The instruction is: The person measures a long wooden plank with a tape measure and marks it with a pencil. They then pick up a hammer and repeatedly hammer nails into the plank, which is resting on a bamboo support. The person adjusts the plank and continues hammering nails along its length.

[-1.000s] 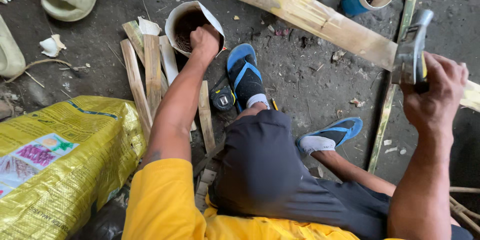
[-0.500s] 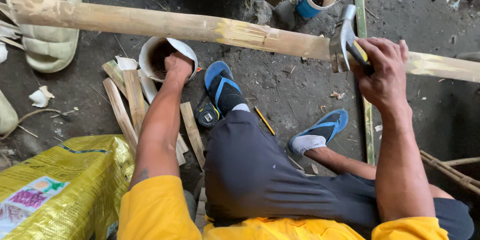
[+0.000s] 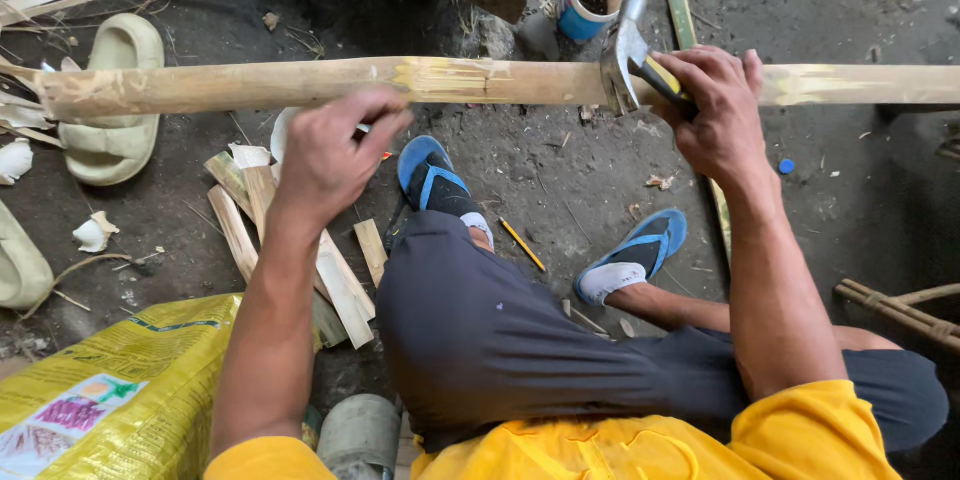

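Down on the dirt floor, from the head view, the bamboo pole (image 3: 300,85) is lying across the frame, long axis running left to right. The right hand (image 3: 715,110) is wrapping its fingers tight round a hammer (image 3: 630,50), head resting on the pole. The left hand (image 3: 335,155) is hovering just below it, fingertips pinched together, on what I can't tell. Looks like nothing's driven yet.
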